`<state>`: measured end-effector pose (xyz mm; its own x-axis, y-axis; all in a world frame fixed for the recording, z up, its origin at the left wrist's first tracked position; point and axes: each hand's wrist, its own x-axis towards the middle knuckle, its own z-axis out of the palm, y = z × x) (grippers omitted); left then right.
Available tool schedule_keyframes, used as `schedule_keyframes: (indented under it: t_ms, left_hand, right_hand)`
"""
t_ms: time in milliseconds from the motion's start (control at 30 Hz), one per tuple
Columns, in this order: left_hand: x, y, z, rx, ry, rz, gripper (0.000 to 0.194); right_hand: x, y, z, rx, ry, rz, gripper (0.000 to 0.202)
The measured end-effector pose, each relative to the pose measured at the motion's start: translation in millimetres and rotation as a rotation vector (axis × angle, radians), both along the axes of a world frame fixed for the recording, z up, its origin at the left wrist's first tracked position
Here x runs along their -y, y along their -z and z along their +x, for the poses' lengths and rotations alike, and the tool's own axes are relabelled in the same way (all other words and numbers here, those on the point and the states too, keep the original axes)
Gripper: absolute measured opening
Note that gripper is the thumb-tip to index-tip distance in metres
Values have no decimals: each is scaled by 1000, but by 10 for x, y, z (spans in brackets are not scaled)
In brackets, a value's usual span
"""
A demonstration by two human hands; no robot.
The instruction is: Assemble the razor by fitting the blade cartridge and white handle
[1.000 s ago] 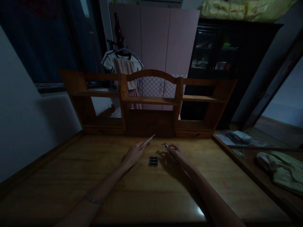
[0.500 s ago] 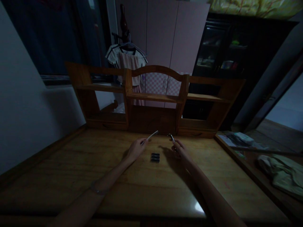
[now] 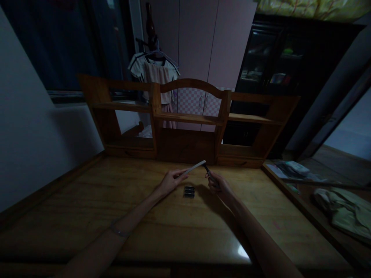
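Dimly lit, hands (image 3: pixel 171 182) holding pale strip (image 3: pixel 193 168), slim tool (image 3: pixel 207 170)

The left arm (image 3: pixel 142 208) and right arm (image 3: pixel 252 224) are both bare as far as they show, slim at the wrist and widening toward the elbow. Around the left one sits a bracelet (image 3: pixel 119 232) — a thin, pale greyish band with a faint shine, its material too dim to tell. The left hand (image 3: pixel 170 182) and right hand (image 3: pixel 218 186) are bare too — slender, their finer detail lost in shadow.
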<state>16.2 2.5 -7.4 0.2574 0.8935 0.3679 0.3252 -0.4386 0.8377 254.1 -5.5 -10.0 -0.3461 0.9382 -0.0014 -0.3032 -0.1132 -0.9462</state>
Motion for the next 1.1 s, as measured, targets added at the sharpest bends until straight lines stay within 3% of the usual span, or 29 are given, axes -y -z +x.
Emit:
schedule_keyframes:
  t_ms: [233,467,700,1100]
  left_hand:
    - [-30,68,-3,55,-17,109,39]
    - [-86,91,-68,67,-133,147,38]
    - [8,29,-20,-34,-56,235,37]
    - [4,76,-30,-163,-110,301,36]
  right_hand:
    - [-17,23,2,-102,-102,-13,29]
    - [-33,-5,37,-104,-43,37,31]
    - [-3,-3,11,80,10,131,35]
    - [84,-40,-63,171,-33,113,31]
